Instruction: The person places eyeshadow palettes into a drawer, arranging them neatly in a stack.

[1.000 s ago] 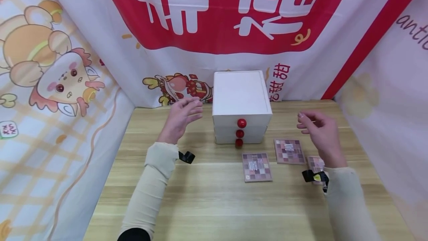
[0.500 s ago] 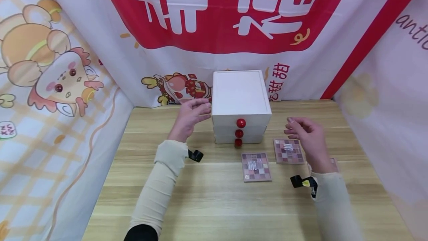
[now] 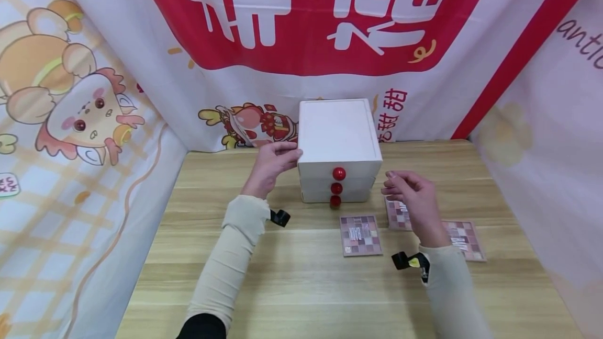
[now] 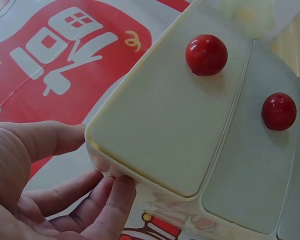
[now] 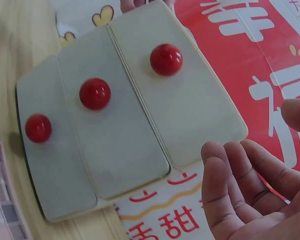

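A white drawer box (image 3: pixel 338 131) stands at the back of the table, with three drawers stacked one above another. Each drawer front has a round red knob (image 3: pixel 339 173), and all three look pushed in. My left hand (image 3: pixel 270 168) touches the box's left side near the upper front corner; in the left wrist view its thumb (image 4: pixel 50 139) meets the corner and the fingers rest along the side. My right hand (image 3: pixel 413 200) hovers just off the box's right side, fingers loosely bent and holding nothing. In the right wrist view, its fingertips (image 5: pixel 217 152) come close to the box corner; contact is unclear.
Three flat square pieces with pink and purple checks lie on the wooden table (image 3: pixel 311 286): one in front of the box (image 3: pixel 361 235), one partly behind my right hand (image 3: pixel 398 214), one farther right (image 3: pixel 466 242). Printed cloth (image 3: pixel 245 82) hangs behind and at both sides.
My left hand has moved right until it touches the box's side. My right hand has moved left and slightly nearer, towards the box, uncovering the rightmost checked square. The box has stayed put.
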Available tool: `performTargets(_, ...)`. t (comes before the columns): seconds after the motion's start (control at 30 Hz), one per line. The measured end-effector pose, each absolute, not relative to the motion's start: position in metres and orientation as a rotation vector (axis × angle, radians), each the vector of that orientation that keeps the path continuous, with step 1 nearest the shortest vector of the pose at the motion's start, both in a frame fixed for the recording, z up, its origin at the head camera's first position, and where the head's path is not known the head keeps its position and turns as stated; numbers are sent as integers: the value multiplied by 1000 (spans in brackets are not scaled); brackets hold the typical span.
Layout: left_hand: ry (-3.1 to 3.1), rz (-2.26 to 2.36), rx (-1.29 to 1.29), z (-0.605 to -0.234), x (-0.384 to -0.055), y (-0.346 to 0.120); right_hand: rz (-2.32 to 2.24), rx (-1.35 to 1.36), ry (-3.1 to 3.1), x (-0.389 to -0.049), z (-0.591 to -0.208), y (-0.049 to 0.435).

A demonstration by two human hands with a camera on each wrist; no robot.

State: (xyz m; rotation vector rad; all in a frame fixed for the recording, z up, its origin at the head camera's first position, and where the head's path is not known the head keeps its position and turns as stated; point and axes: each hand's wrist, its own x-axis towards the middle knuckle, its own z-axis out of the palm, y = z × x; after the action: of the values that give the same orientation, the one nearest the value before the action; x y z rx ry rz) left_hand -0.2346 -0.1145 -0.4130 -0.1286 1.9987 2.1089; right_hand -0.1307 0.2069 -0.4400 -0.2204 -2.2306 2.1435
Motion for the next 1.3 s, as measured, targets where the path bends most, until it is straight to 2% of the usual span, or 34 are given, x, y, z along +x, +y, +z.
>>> performTargets(0.73, 2132, 2021, -74, -413, -232, -113, 2451, -291, -2088, -148, -461, 161)
performTargets(1.3, 2140, 2006, -78, -417, -232, -115, 2573, -453, -2061, -158, -466, 135)
